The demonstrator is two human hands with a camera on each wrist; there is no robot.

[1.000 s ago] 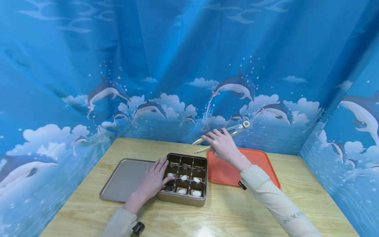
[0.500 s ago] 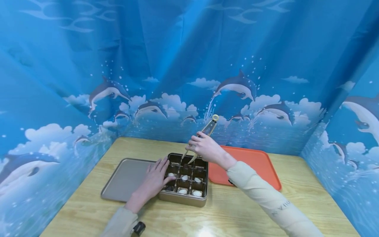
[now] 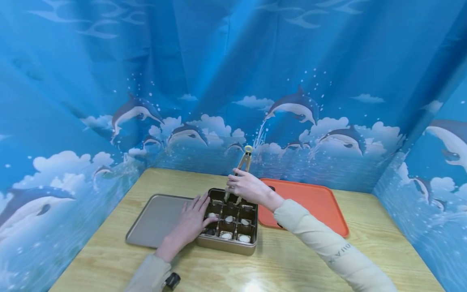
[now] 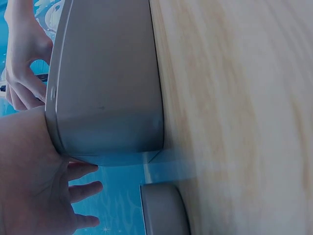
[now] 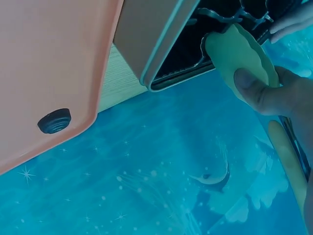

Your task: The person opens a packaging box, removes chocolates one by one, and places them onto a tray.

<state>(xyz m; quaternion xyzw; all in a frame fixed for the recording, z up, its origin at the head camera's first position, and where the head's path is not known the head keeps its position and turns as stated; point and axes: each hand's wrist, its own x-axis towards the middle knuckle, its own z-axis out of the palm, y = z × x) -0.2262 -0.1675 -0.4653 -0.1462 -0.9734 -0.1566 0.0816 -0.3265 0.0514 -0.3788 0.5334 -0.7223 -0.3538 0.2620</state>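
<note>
My right hand [image 3: 249, 188] grips a pair of yellow-and-metal tongs [image 3: 245, 159] near the middle, hinge ring up. The tong tips reach into the back middle compartment of a bronze tin box [image 3: 225, 245] with a dark divided insert. In the right wrist view, my thumb presses a scalloped tong arm [image 5: 229, 56]; the tips are hidden by the box. My left hand [image 3: 190, 222] rests on the box's left rim, fingers spread and straight, thumb over a front compartment. White-topped pieces [image 3: 226, 235] sit in several front and middle compartments, with dark pieces [image 3: 230, 205] in the back ones.
An orange tray [image 3: 310, 205] lies right of the box, with one small dark ridged round piece [image 5: 55, 121] near its back corner. At the left lies a flat grey-bronze tray or lid [image 3: 157, 221]. A blue dolphin curtain [image 3: 233, 81] stands behind the wooden table [image 3: 288, 259].
My right hand has moved left and down from over the orange tray, and the tongs have turned upright with their tips lowered into the box. My left hand stays on the rim.
</note>
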